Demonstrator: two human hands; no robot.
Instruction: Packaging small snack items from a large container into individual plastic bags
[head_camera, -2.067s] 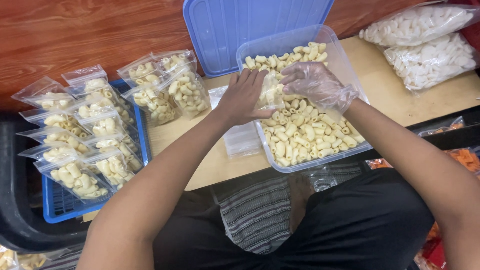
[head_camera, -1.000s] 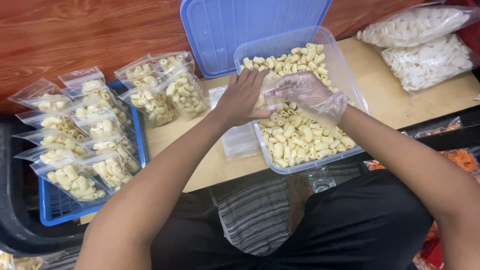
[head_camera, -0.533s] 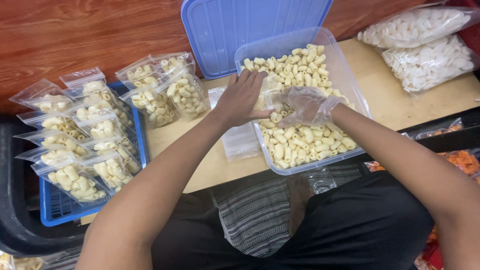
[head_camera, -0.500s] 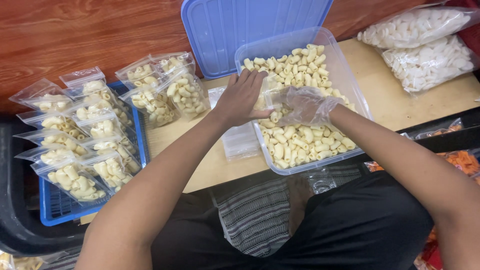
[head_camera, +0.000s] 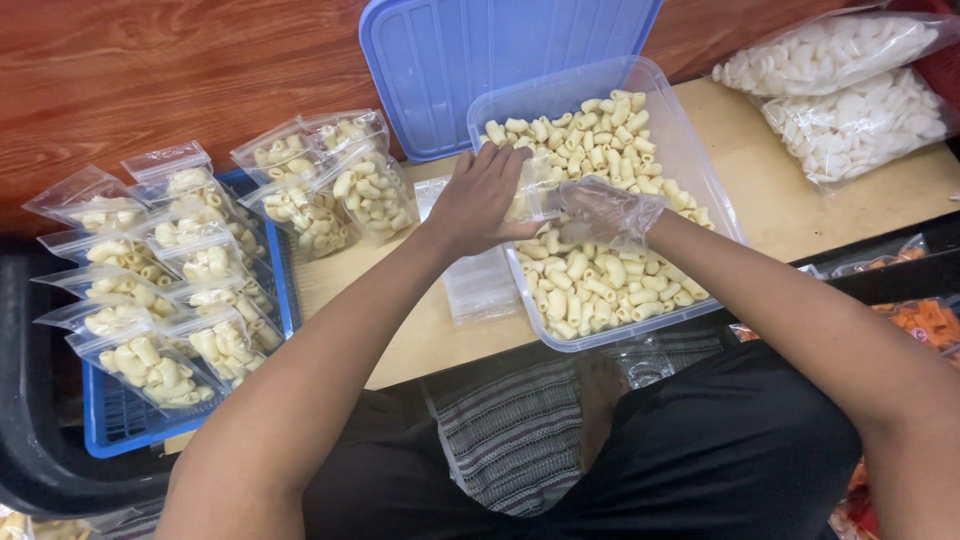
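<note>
Your left hand (head_camera: 478, 200) is bare and rests on the near-left edge of the clear plastic tub (head_camera: 690, 150), with its fingers bent around the mouth of a small clear bag (head_camera: 530, 195) that it holds over the tub. Your right hand (head_camera: 600, 212) wears a thin transparent glove and is just beside the left one, touching the same bag; its fingers are curled, but I cannot tell how firmly they close or whether they hold pasta. The tub is filled with pale elbow pasta (head_camera: 600, 270) and lies directly under both hands on the wooden desk (head_camera: 400, 320). Just below your left wrist, a flat pile of empty bags (head_camera: 480, 285) lies on the desk. Behind the hands, the blue lid (head_camera: 450, 60) leans upright against the wall. To the left of your left hand, several filled bags (head_camera: 340, 190) stand on the desk, and further left more filled bags lie in a blue tray (head_camera: 120, 420). Far to the right of your right hand are two big bags of white pieces (head_camera: 850, 100).
</note>
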